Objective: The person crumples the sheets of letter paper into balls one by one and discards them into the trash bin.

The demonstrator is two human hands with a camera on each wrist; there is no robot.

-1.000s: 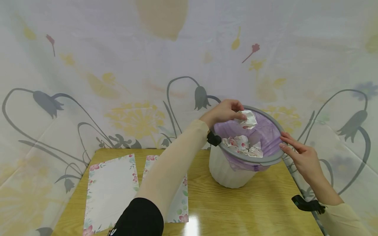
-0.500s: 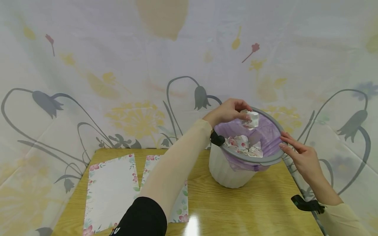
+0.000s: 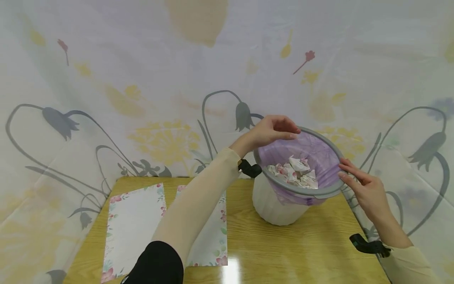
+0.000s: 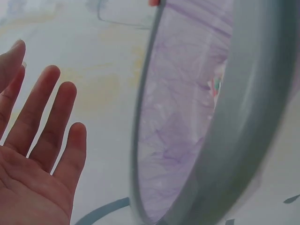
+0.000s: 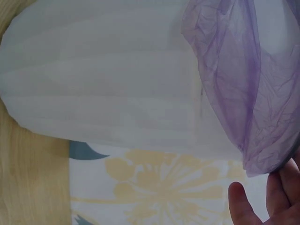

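Note:
A pale ribbed wastebasket (image 3: pixel 274 205) with a grey rim (image 3: pixel 322 192) stands on the table, lined with a purple plastic bag (image 3: pixel 325 156). Several crumpled pieces of flower-printed paper (image 3: pixel 299 164) lie inside it. Over the far left part of the rim hovers my left hand (image 3: pixel 271 130), its fingers spread and holding nothing; the left wrist view shows its bare palm (image 4: pixel 40 159) apart from the rim. My right hand (image 3: pixel 370 195) touches the right side of the rim with extended fingers. Part of that hand is cut off in the right wrist view.
Two flat white sheets with floral borders lie on the wooden table (image 3: pixel 262 252): one sheet (image 3: pixel 133 228) at the left, the other sheet (image 3: pixel 211 244) partly behind my left arm. A flower-printed cloth backdrop (image 3: pixel 170 79) hangs behind and at both sides.
My left hand has let go of a crumpled piece of paper, which now lies on the others in the wastebasket. That hand has drawn slightly back left. The right hand stays at the rim.

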